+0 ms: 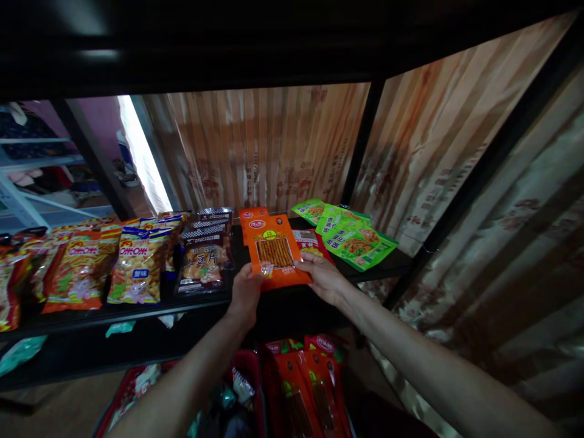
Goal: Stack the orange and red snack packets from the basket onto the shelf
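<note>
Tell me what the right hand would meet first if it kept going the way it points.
Probably the red packet lying just beyond the right hand, behind the orange packet both hands hold; depth is unclear.

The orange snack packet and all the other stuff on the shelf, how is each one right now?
Orange packet: sealed, held over the shelf edge.
Left hand: gripping its lower left corner.
Right hand: gripping its lower right edge.
Green packets: lying flat, overlapping.
Brown packets: stacked in a row.
Yellow puff bags: leaning, sealed.
Shelf: partly filled.
</note>
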`<state>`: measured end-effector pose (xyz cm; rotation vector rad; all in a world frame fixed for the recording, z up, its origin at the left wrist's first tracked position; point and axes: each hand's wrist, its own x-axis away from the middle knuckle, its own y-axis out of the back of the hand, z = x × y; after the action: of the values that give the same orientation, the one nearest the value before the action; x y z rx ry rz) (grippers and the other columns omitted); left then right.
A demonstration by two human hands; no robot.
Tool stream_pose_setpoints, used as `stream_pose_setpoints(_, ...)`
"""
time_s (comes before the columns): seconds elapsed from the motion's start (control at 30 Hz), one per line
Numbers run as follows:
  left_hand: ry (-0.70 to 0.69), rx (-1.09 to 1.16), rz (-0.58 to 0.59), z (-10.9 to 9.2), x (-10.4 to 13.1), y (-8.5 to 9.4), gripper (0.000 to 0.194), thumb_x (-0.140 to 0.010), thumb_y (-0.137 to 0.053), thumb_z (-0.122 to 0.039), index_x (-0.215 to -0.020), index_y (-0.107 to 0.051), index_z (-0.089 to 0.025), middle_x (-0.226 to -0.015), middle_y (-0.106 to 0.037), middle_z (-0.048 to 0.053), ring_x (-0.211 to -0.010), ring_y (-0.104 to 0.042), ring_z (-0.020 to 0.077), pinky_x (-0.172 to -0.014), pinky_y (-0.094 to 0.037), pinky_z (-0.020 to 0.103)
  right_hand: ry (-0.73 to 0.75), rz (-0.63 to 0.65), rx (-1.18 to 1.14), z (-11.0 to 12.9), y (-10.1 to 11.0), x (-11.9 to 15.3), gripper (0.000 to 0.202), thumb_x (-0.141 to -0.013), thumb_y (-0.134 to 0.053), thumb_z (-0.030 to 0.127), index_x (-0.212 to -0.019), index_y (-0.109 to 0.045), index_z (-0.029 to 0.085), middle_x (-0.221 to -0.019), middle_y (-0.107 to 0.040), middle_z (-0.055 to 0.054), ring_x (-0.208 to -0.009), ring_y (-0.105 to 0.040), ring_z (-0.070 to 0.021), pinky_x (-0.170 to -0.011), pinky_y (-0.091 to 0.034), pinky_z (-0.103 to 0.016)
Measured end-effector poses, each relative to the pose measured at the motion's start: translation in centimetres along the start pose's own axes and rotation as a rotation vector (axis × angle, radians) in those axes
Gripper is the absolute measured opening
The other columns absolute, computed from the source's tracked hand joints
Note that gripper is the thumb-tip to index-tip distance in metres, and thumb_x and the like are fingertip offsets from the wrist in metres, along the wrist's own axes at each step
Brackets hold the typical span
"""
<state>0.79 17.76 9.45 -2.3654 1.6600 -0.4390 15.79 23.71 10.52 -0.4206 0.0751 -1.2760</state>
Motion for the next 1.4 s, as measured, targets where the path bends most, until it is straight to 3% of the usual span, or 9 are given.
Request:
stream_pose_setpoints(0.1,-0.006,0.033,-0.081,-1.3,-3.1,-1.1,0.027,-0.064,-0.054,-0.005,-0.089,-0.061,-0.012,-0.078,-0.070,0.005,-0.071,-0.066,0.0159,-0.079,-0.052,0.034,-0.013,-0.064,0.009,1.3,-1.0,-3.2,0.020,-0.072,-0.058,0.003,-0.085,-0.066,0.016,-0.072,-0.072,-0.002,-0.062,-0.066,-0.0132,-0.064,-0.053,-0.025)
stream_pose_setpoints(0.23,-0.112,0.041,-0.145,-3.4,-6.9,-2.0,0.023,-0.068,-0.051,-0.003,-0.088,-0.060,-0.012,-0.077,-0.068,0.003,-0.069,-0.065,0.0136,-0.077,-0.052,0.032,0.076,-0.099,-0.005,3.1,-2.8,-6.5,0.020,-0.077,-0.053,0.001,-0.086,-0.064,0.015,-0.069,-0.071,0.000,-0.059,-0.064,-0.0107,-0.059,-0.051,-0.021)
stream_pose_setpoints(0.4,-0.195,-0.032,-0.196,-4.5,-10.3,-2.1,0.027,-0.070,-0.049,-0.003,-0.093,-0.061,-0.012,-0.080,-0.069,0.004,-0.070,-0.065,0.0128,-0.074,-0.053,0.028,0.115,-0.128,0.092,4.2,-4.2,-9.7,0.023,-0.078,-0.051,0.003,-0.091,-0.064,0.015,-0.072,-0.071,0.000,-0.062,-0.064,-0.0109,-0.063,-0.052,-0.022)
stream_pose_setpoints(0.63,-0.175,-0.184,-0.345,-2.9,-13.8,-1.5,0.036,-0.073,-0.049,-0.003,-0.105,-0.060,-0.012,-0.090,-0.069,0.008,-0.074,-0.066,0.0139,-0.070,-0.052,0.026,0.181,-0.233,0.417,2.8,-5.1,-13.5,0.026,-0.078,-0.050,0.006,-0.098,-0.066,0.012,-0.078,-0.072,-0.004,-0.063,-0.065,-0.0120,-0.063,-0.052,-0.023)
stream_pose_setpoints(0.8,-0.188,-0.336,-0.430,-0.7,-15.9,-0.6,0.035,-0.068,-0.054,-0.002,-0.099,-0.063,-0.014,-0.083,-0.070,0.008,-0.081,-0.067,0.0177,-0.075,-0.050,0.028,0.219,-0.274,0.653,0.6,-4.4,-15.9,0.027,-0.075,-0.052,0.007,-0.094,-0.070,0.013,-0.085,-0.073,-0.006,-0.071,-0.067,-0.0142,-0.062,-0.048,-0.020)
stream_pose_setpoints(1.1,-0.230,-0.650,-0.485,0.7,-18.2,0.5,0.028,-0.067,-0.059,-0.007,-0.092,-0.065,-0.018,-0.090,-0.072,0.010,-0.091,-0.065,0.0207,-0.081,-0.045,0.028,0.235,-0.308,1.162,0.0,-3.0,-18.0,0.018,-0.075,-0.058,0.015,-0.086,-0.072,0.013,-0.100,-0.071,-0.013,-0.097,-0.064,-0.0236,-0.080,-0.045,-0.026)
stream_pose_setpoints(1.4,-0.214,-0.853,-0.469,1.2,-17.2,0.3,0.025,-0.075,-0.054,-0.010,-0.096,-0.066,-0.018,-0.098,-0.071,0.015,-0.098,-0.064,0.0265,-0.085,-0.043,0.032,0.212,-0.305,1.343,-0.9,-2.6,-19.2,0.024,-0.078,-0.055,0.018,-0.095,-0.071,0.016,-0.105,-0.071,-0.013,-0.100,-0.064,-0.0231,-0.081,-0.045,-0.026)
